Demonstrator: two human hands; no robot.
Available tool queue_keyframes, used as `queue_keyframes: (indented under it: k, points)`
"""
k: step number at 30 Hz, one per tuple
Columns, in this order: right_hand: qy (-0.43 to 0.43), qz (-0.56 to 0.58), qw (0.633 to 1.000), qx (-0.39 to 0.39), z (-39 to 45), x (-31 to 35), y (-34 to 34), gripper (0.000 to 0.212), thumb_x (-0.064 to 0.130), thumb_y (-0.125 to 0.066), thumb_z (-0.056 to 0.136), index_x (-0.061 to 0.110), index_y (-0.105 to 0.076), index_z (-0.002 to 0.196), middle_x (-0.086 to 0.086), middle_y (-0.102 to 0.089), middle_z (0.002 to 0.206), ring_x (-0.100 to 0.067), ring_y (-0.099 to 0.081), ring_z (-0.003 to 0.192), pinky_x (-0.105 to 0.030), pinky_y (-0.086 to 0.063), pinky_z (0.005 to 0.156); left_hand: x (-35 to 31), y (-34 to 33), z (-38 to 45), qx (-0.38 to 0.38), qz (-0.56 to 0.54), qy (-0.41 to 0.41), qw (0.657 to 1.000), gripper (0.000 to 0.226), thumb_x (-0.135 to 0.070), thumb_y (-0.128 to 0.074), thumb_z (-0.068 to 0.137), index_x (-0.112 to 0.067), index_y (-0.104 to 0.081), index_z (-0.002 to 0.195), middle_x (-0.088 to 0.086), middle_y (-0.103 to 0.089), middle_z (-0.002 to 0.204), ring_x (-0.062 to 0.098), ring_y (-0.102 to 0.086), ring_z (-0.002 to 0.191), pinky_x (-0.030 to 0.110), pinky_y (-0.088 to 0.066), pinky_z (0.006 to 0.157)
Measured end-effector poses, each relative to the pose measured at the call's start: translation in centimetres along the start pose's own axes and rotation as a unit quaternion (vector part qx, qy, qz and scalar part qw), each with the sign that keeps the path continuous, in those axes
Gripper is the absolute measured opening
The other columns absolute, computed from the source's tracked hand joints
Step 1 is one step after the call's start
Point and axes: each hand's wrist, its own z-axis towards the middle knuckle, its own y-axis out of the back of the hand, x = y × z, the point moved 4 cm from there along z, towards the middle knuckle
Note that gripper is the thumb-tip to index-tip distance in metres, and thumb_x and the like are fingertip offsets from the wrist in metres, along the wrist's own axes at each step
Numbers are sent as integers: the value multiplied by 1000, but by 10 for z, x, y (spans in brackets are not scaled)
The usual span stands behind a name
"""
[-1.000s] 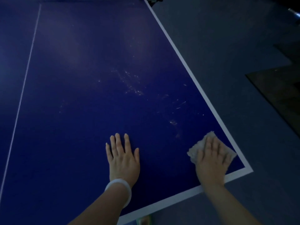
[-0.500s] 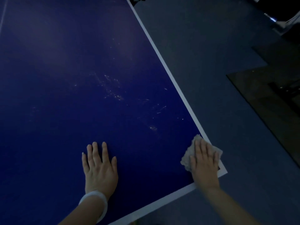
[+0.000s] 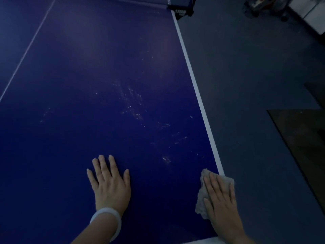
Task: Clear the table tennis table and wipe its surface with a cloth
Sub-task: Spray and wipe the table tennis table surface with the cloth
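Note:
The dark blue table tennis table (image 3: 91, 71) fills the left and middle of the view, with a white line along its right edge. My right hand (image 3: 221, 199) lies flat with straight fingers on a pale grey cloth (image 3: 202, 196), pressing it onto the near right corner of the table. The cloth overhangs the white edge line slightly. My left hand (image 3: 110, 184) rests flat on the table, fingers spread, a white band on its wrist. Whitish smudges (image 3: 135, 110) mark the surface ahead of the cloth.
The net post and clamp (image 3: 181, 9) sit at the far right edge of the table. Grey floor runs along the right side, with a dark mat (image 3: 302, 138) at the right. Furniture with wheels (image 3: 267, 7) stands at the top right.
My right hand and the cloth slid from just inside the corner out to the right edge line. My left hand stayed planted. The view tilted up, showing the net post again.

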Motion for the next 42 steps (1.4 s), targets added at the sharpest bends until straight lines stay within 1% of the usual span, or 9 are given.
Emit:
queue_keyframes:
  k: [7,11,18,22,24,30,35,38,42]
  points:
    - [90,24,996,-3,108,-15,21,60,41,-11,102,19,-5,157,1,0,165,-20,-5,151,-56,-12,118,3,-11,3,-16,35,14,999,74,-51,-13,94,-5,-22,151,19,-16,159,30,-3,150,54,-6,121]
    - [116,38,992,-13,201,-23,41,57,45,0,101,27,16,153,9,23,161,-12,19,149,-53,3,121,3,-12,3,-27,27,18,999,75,-53,-12,94,-6,-24,151,16,-16,160,27,-2,150,51,-5,121]
    - [-45,115,992,2,329,18,75,57,42,-9,104,26,12,155,3,15,163,-19,11,150,-54,4,120,3,-9,0,-28,15,29,999,75,-55,-10,94,-11,-23,153,12,-14,161,22,3,151,47,1,122]
    - [213,41,976,-16,275,84,59,62,51,5,97,29,14,154,7,20,161,-15,21,148,-54,8,120,4,-8,0,-29,6,32,999,75,-56,-10,93,-13,-23,153,10,-13,162,20,4,151,45,4,122]
    - [259,34,965,-17,268,64,58,61,52,5,97,31,12,154,10,18,162,-10,21,147,-53,6,120,5,-8,1,-28,4,34,999,75,-57,-11,93,-14,-23,153,10,-13,162,20,4,150,44,4,122]
    - [-47,94,994,-27,283,2,66,58,46,-8,102,28,11,154,2,14,163,-19,13,150,-55,4,120,5,-8,1,-28,6,38,999,76,-58,-8,92,-16,-18,154,9,-8,163,19,8,150,44,5,122]
    - [226,56,972,-18,234,119,46,60,50,-3,100,30,16,153,9,25,159,-14,25,147,-50,14,119,3,-5,-1,-34,-3,40,999,79,-60,-3,90,-17,-16,155,7,-5,163,17,11,149,43,8,122]
    - [301,13,954,-8,242,105,48,59,50,-3,100,30,17,152,10,24,160,-12,23,147,-46,17,119,3,-4,-1,-38,-8,38,999,78,-60,-4,91,-17,-16,155,7,-5,163,18,11,150,43,7,122]
    - [21,106,994,6,283,30,66,59,46,-15,104,28,8,155,5,13,163,-18,11,150,-54,2,120,4,-6,-1,-41,-2,39,998,75,-58,-7,93,-16,-18,155,9,-8,163,20,7,150,45,5,122]
